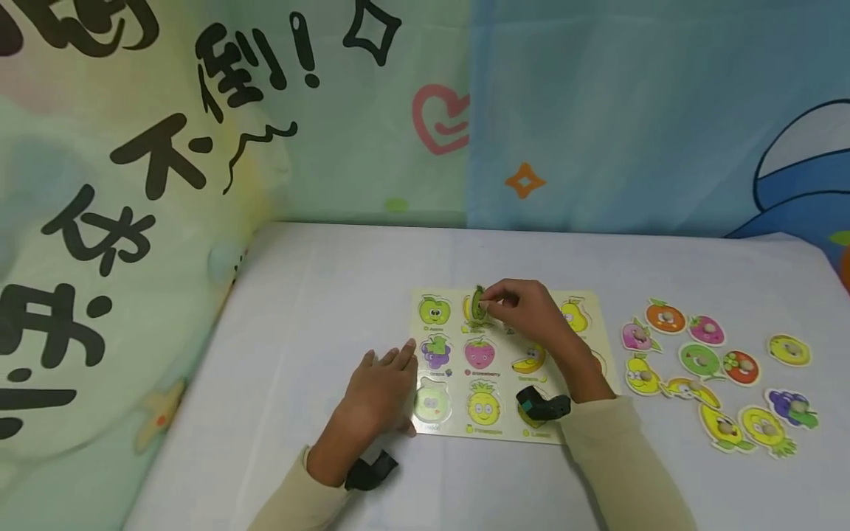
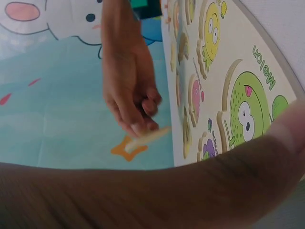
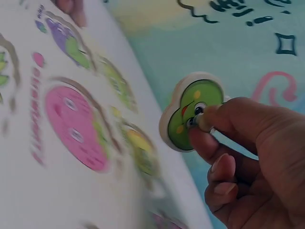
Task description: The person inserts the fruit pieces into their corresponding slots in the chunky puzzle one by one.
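Observation:
My right hand [image 1: 531, 313] is raised over the back of a cream fruit puzzle board [image 1: 458, 372]. Between thumb and index finger it pinches the knob of a green apple puzzle piece [image 3: 186, 102]. This piece has a printed face and shows tilted on edge, overlapping the mango recess [image 1: 468, 310] in the head view. Left of that is the apple recess [image 1: 434, 310]. My left hand [image 1: 381, 391] rests at the board's left edge with fingers extended. Its thumb [image 2: 267, 162] lies by the board's edge near the melon recess [image 2: 249, 109].
Right of the board, loose fruit pieces lie on the white tabletop [image 1: 319, 295], among them an orange [image 1: 666, 318], a melon [image 1: 699, 360], grapes [image 1: 790, 407] and a pineapple [image 1: 764, 426]. A printed cloth backdrop [image 1: 598, 110] stands behind and at left.

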Demonstrator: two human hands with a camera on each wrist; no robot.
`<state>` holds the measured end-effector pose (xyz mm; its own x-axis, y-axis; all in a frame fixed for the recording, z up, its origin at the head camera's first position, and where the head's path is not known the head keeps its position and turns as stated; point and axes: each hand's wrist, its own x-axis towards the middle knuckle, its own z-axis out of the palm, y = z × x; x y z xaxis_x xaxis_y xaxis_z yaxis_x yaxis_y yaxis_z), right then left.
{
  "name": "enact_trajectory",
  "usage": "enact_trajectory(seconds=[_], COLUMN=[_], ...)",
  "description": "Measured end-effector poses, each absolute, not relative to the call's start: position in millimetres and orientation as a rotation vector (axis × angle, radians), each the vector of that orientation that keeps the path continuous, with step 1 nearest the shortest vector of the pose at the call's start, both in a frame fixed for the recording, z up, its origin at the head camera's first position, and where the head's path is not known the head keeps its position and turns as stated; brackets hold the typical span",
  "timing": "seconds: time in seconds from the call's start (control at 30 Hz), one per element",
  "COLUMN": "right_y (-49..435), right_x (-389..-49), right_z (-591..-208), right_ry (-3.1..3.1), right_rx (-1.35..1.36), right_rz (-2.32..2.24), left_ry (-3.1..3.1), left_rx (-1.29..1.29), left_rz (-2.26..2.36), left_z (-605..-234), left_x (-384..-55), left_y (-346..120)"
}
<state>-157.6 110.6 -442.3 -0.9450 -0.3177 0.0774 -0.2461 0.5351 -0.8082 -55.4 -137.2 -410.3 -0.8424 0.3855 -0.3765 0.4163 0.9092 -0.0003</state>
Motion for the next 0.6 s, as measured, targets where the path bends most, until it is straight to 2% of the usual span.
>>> enact_trajectory(seconds=[0.6], right_y=[57.5], right_x=[-164.8], right_z=[-450.0], right_ry=[2.624], right_rx=[-0.473], right_rz=[-1.363], left_ry=[2.702], left_rx=[0.585], left_rz=[-0.101], left_z=[-409.9], left_x=[-55.7], left_y=[-139.6])
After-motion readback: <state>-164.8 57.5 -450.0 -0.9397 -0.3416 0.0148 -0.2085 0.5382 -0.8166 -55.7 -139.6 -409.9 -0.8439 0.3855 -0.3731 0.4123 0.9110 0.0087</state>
